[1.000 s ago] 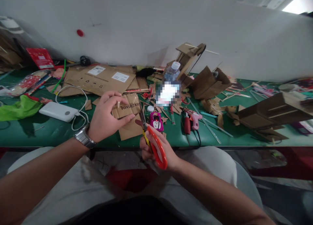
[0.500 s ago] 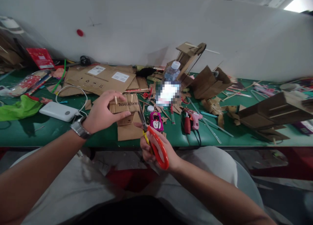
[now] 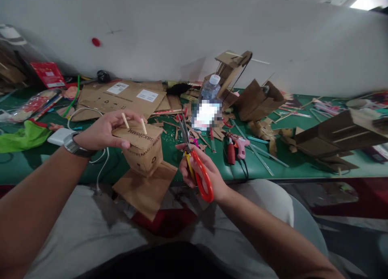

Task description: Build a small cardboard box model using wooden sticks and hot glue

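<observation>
My left hand [image 3: 107, 129] grips the top of a small cardboard box [image 3: 144, 157], its thumb along the near side and its other fingers partly hidden behind. Two short wooden sticks [image 3: 143, 126] poke up from the box's printed top. Under the box is a flat cardboard base [image 3: 138, 190] that juts over the table's front edge, tilted toward me. My right hand [image 3: 201, 170] is closed around the handles of scissors [image 3: 201, 178], one loop orange and one yellow. The blades point up and away, slightly apart, to the right of the box and not touching it.
A pink glue gun [image 3: 241, 146] and a red-handled tool [image 3: 230, 151] lie right of the scissors. Behind stand a plastic bottle [image 3: 210, 89] and cardboard models [image 3: 259, 99]. A white power bank [image 3: 57, 136] with a cable sits left, near flat cardboard [image 3: 121, 97]. Scraps litter the green table [image 3: 188, 170].
My left hand has lifted and turned the cardboard box, bringing it left and nearer to me, with its base now past the table edge. The scissors have shifted slightly right, blades tipped more upright.
</observation>
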A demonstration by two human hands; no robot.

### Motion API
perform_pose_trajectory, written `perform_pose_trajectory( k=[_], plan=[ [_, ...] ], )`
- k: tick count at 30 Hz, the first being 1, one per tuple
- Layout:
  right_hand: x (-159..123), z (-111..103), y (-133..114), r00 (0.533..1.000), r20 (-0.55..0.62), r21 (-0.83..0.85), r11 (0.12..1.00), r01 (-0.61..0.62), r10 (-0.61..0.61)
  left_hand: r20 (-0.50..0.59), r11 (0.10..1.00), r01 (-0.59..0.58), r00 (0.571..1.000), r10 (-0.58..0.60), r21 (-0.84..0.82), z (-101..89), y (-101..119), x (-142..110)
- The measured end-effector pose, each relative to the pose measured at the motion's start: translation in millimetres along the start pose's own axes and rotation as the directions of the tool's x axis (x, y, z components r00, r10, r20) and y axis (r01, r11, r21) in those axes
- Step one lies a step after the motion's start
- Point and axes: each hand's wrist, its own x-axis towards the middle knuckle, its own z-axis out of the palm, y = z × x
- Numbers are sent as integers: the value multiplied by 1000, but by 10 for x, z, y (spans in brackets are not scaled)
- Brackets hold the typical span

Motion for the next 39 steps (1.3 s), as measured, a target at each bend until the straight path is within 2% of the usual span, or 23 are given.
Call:
perform_pose_trajectory(
  k=[4,6,8,11,15,19,22,26,30,34,37,39],
  plan=[
    [14,-48,36,998,29,-46,998,-48,50,172,993,-16,984,36,-116,85,53,22],
    [22,-34,83,993,48,-14,995,-103,104,223,995,-22,974,43,-98,173,107,34],
    [28,-7,127,987,58,22,989,-149,147,240,999,-35,970,36,-7,268,167,42],
    [33,27,166,985,27,49,984,-172,171,231,994,-34,973,9,108,372,235,46],
    [45,36,171,984,-7,47,983,-176,177,180,995,4,983,-22,103,392,228,37],
    [68,34,172,991,-42,61,990,-123,126,25,991,26,999,-29,130,366,104,36],
    [78,37,183,993,-64,60,994,-91,95,-97,985,39,995,-23,167,390,-5,51],
    [87,34,211,995,-33,47,995,-91,92,-185,982,104,980,-74,160,455,-65,72],
    [111,2,241,995,-78,29,998,-52,55,-174,982,131,979,-106,138,483,-5,69],
    [128,-29,226,986,-168,9,1000,24,-22,-65,993,98,993,-94,63,495,57,43],
    [119,-22,201,989,-147,4,999,32,-31,3,995,76,997,-76,57,557,67,33],
    [108,-5,193,994,-111,-3,1000,8,-8,-10,990,77,997,-76,117,627,63,40]
  ],
)
